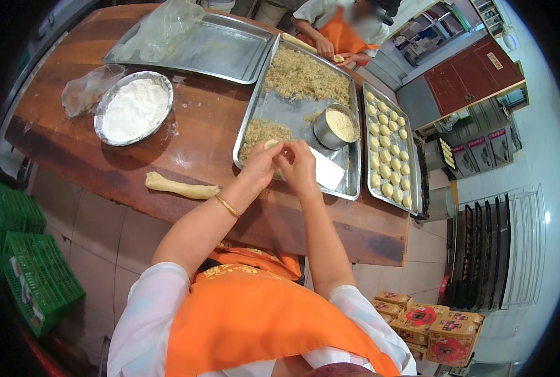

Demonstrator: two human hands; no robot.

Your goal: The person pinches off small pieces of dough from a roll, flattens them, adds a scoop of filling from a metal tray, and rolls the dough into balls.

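My left hand point(261, 160) and my right hand point(297, 163) meet over the near end of a big metal tray point(299, 103), both closed on a small pale dough piece point(271, 144). Crumbly filling point(299, 72) fills the tray's far end, with another heap point(258, 131) by my hands. A steel pot of pale granules point(339, 124) and a white scraper point(329, 169) sit right of them in the tray. A long dough roll point(179, 185) lies on the wooden table point(85, 157), left of my forearms.
A flour bowl point(132, 110), plastic bags point(82, 91) and another tray point(210, 47) are at left. A tray of dough rounds point(387, 144) stands right. A co-worker point(330, 28) works across the table. Green crates point(47, 283), boxes point(446, 333) and a rack point(500, 245) stand around.
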